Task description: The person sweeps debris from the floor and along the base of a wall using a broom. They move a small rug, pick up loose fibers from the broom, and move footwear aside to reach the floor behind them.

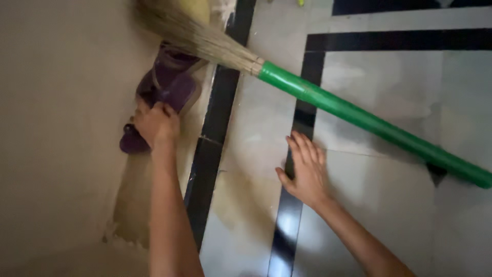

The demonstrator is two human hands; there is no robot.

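Note:
My left hand point(156, 124) grips the handle end of a purple dustpan point(169, 84) that lies on the floor against the beige wall. A broom with straw bristles point(197, 36) and a green handle point(369, 120) lies across the floor, its bristles over the dustpan's mouth. My right hand point(306, 172) is flat on the tiled floor, fingers spread, below the green handle and not touching it.
A beige wall point(56, 128) fills the left side. The floor point(389, 205) is pale marble tile with black inlay strips point(215, 133). A yellow object shows behind the bristles at the top.

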